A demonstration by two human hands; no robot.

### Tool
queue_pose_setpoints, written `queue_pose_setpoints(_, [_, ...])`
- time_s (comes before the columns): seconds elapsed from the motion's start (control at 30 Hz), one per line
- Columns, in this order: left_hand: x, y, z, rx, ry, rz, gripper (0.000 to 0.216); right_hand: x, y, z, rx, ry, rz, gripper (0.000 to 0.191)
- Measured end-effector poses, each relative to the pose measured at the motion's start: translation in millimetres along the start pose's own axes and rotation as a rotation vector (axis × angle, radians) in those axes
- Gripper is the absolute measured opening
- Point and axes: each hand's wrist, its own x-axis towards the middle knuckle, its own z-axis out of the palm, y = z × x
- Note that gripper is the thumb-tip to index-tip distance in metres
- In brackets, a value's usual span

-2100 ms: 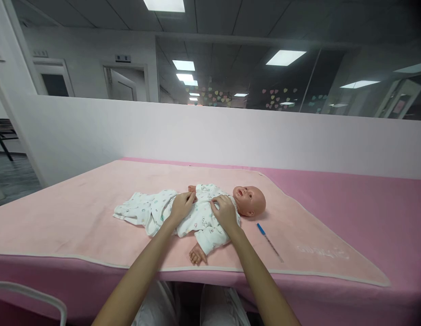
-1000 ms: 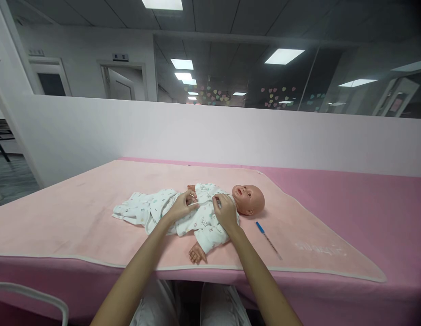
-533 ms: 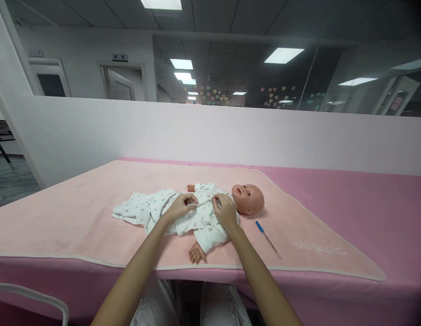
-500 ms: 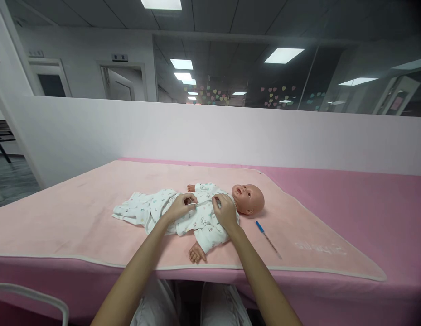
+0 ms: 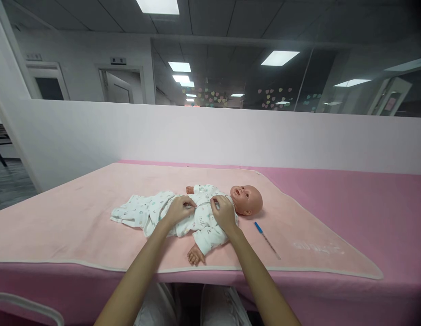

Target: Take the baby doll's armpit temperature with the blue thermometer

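Note:
A baby doll (image 5: 247,200) lies on its back, head to the right, dressed in a white printed baby outfit (image 5: 204,217). Over its chest my left hand (image 5: 179,210) has thumb and fingertips pinched at a thin white tie of the outfit. My right hand (image 5: 224,211), a short way to the right near the doll's neck, pinches the cloth strip from the other side. The fingers partly hide the strip's ends. One doll hand (image 5: 195,255) sticks out of the near sleeve. The outfit's legs lie loose to the left.
A glass thermometer with a blue cap (image 5: 258,227) lies right of the doll, near my right forearm. Beneath everything is a peach mat (image 5: 77,217) over a pink table cover (image 5: 383,213). A white partition (image 5: 210,136) rises behind, and a white rail (image 5: 30,303) curves at lower left.
Both hands stay over the doll's chest with only slight finger movement. The view has shifted a little; the doll and thermometer keep their places on the mat.

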Motion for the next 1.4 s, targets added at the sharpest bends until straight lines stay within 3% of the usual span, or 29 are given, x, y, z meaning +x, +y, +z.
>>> queue_pose_setpoints(0.47, [-1.2, 1.5, -1.3, -0.017, 0.029, -0.052, 0.023, -0.4, 1.4, 1.8, 0.012, 0.018, 0.002, 0.016])
queue_pose_setpoints(0.73, [-1.8, 0.2, 0.0, 0.000, 0.087, -0.016, 0.016, 0.1, 0.7, 0.4, 0.005, 0.006, 0.006, 0.016])
queue_pose_setpoints(1.4, [-2.0, -2.5, 0.7, -0.073, 0.026, -0.044, 0.021, -0.3, 0.1, 0.2, 0.020, 0.002, 0.013, 0.016])
